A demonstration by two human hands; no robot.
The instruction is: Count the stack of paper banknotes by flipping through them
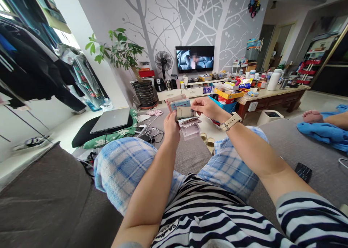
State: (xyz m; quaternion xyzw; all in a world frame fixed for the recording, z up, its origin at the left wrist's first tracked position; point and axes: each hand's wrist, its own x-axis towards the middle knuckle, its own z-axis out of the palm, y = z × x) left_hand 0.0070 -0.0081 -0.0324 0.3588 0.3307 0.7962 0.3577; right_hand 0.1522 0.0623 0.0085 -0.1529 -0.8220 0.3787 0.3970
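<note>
My left hand (171, 126) grips a thick bundle of paper notes and slips (183, 114), in pink, blue and cream tones, held upright above my knees. Its lower sheets fan out and hang below my fingers. My right hand (207, 108) reaches in from the right, and its fingertips pinch the bundle's upper right edge. A beige watch (230, 122) sits on my right wrist. The bundle's inner sheets are hidden, so I cannot read what they are.
I sit on a grey sofa (51, 201), with a black remote (303, 172) at my right. A laptop (110, 120) rests on a black cushion at left. Cables and sandals lie on the floor. A cluttered low table (272, 94) stands ahead, and another person's foot (312, 116) rests on blue cloth.
</note>
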